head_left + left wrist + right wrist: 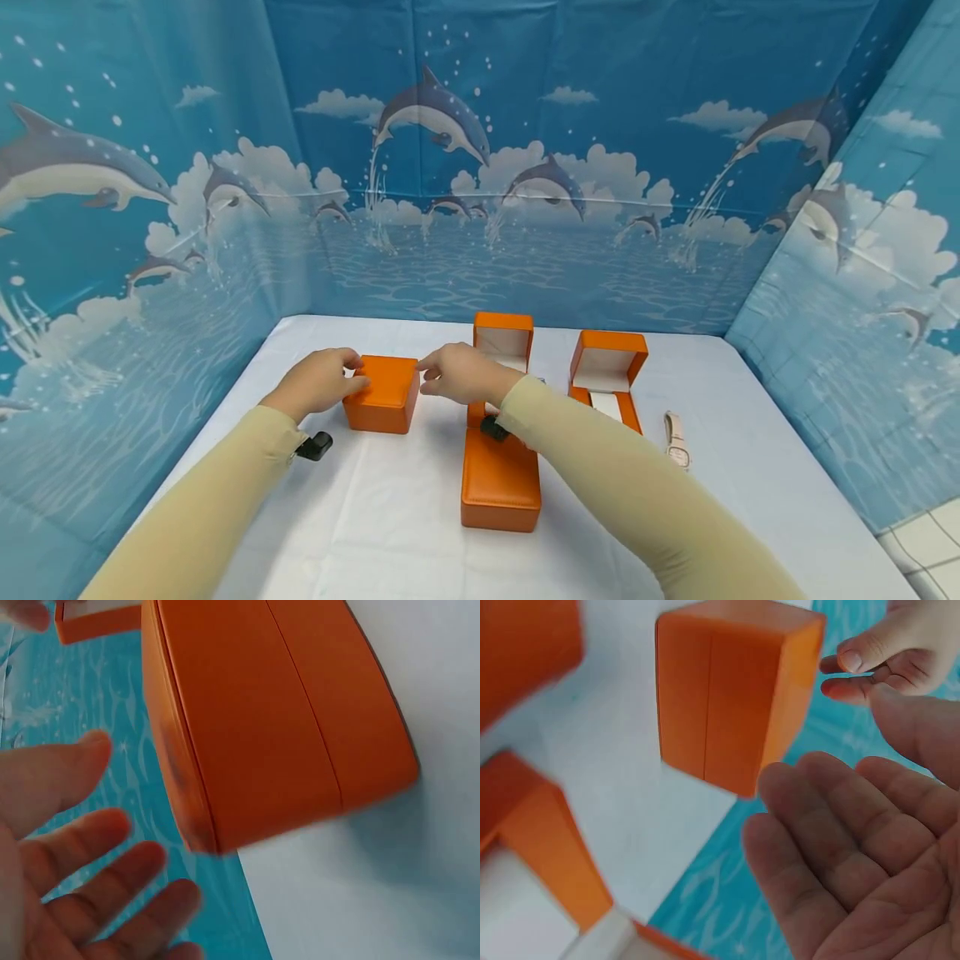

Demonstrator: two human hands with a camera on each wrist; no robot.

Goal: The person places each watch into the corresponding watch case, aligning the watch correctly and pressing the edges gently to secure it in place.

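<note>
A closed orange box with a hinged lid stands on the white cloth at the left. My left hand is at its left side, and the left wrist view shows loosely spread fingers held off the box. On the opposite side, my right hand hovers by the upper right edge. In the right wrist view its fingers are extended, palm facing the camera, with nothing in them. The lid seam runs along the box's side in that view.
Behind my right forearm stands an open orange box, partly hidden. Another closed orange box lies in front of it. Farther right are an open box with a pale insert and a light-strapped wristwatch. A dolphin-print curtain surrounds the table.
</note>
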